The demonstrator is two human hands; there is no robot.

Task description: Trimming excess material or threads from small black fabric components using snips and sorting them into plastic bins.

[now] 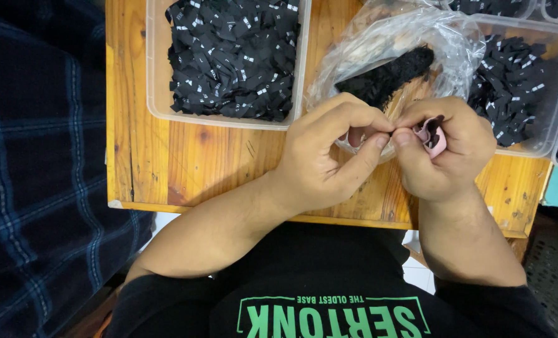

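Observation:
My left hand and my right hand meet fingertip to fingertip above the wooden table. My right hand grips a small pink roll with black pieces tucked in it. My left hand's thumb and forefinger pinch at a tiny piece right where the two hands touch; the piece itself is too small to make out. Just behind the hands lies a clear plastic bag holding a heap of small black pieces.
A clear plastic tub full of small black fabric labels stands at the back left. A second such tub stands at the right behind the bag, and more tubs show at the top right. Dark plaid cloth lies left of the table.

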